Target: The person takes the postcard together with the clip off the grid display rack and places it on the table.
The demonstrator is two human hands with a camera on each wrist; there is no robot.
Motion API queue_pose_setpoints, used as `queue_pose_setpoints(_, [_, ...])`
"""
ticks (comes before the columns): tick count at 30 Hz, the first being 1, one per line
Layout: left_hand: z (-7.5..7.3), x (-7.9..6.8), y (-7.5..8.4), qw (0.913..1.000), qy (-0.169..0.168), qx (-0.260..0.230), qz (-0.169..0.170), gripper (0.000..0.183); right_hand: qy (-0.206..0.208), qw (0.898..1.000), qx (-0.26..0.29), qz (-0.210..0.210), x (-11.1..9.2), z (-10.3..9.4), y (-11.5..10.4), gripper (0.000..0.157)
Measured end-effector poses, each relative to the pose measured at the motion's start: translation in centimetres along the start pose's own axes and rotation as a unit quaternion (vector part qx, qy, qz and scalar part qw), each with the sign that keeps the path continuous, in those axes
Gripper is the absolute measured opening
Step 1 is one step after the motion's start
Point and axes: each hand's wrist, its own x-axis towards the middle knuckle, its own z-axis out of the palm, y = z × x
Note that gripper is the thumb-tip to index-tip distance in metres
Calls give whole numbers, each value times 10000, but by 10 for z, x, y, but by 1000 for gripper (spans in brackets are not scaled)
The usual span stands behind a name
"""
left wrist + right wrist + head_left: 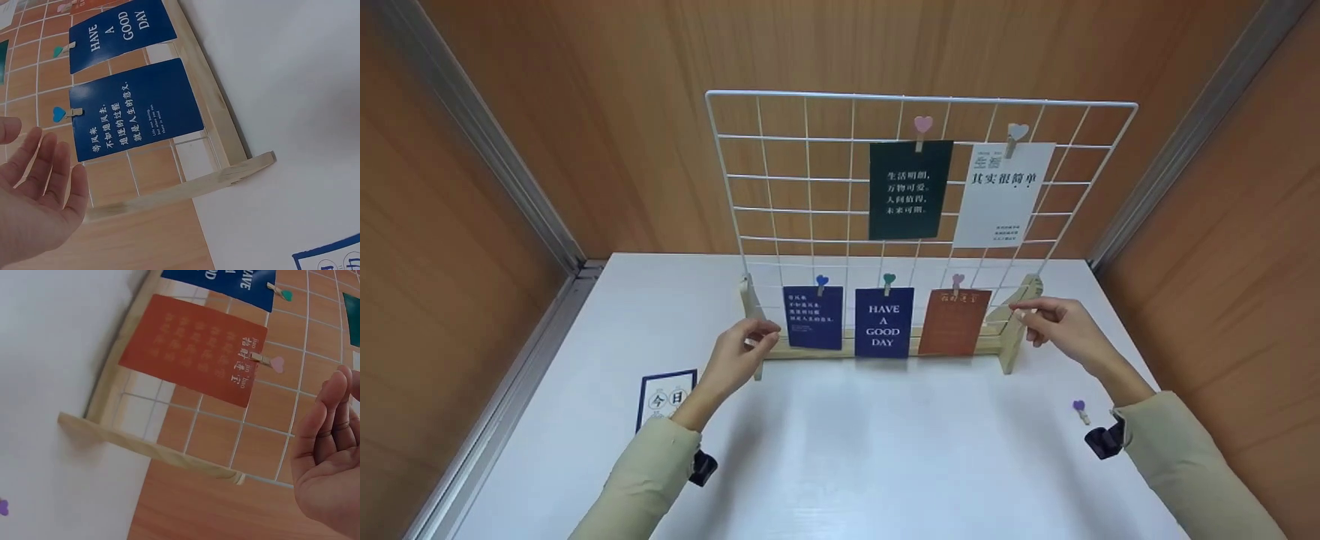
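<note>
A white wire grid panel (pixel 829 180) stands in a wooden base (pixel 1009 352). Along its lower part, heart-topped clips hold a blue text card (pixel 814 330), a blue "HAVE A GOOD DAY" card (pixel 883 341) and an orange-red card (pixel 955 330). Higher up hang a dark green card (pixel 910 195) and a white card (pixel 1001 206). My left hand (pixel 741 349), fingers loosely bent around nothing, is beside the base's left foot. On the other side, my right hand (pixel 1057 326) hovers near the right foot; its bent fingers (pixel 315 422) show nothing between them.
Left of the base, a white card with a blue border (pixel 667 390) lies on the white table (pixel 840 450), partly hidden by the left forearm. A purple heart clip (pixel 1081 410) lies by the right wrist. Wood-grain walls (pixel 585 112) enclose the table's back and sides.
</note>
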Motion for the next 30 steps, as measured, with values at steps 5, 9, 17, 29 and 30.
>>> queue_pose_setpoints(5, [4,7,4,9998,-66,58,205,15,33,9998,-83,-157,6,-3,-10,31])
queue_pose_setpoints(9, [7,12,8,9994,-143,146,295,13,71,9997,-119,-194,11,-4,-24,28])
queue_pose_setpoints(17, [8,23,22,9977,-193,381,524,15,63,9989,-432,-173,10,0,-65,29])
queue_pose_setpoints(29, [11,43,47,9955,-143,537,767,28,204,9964,-533,-632,23,0,-91,28])
queue_pose_setpoints(30, [12,46,49,9952,-121,528,810,28,209,9963,-540,-638,24,0,-93,28])
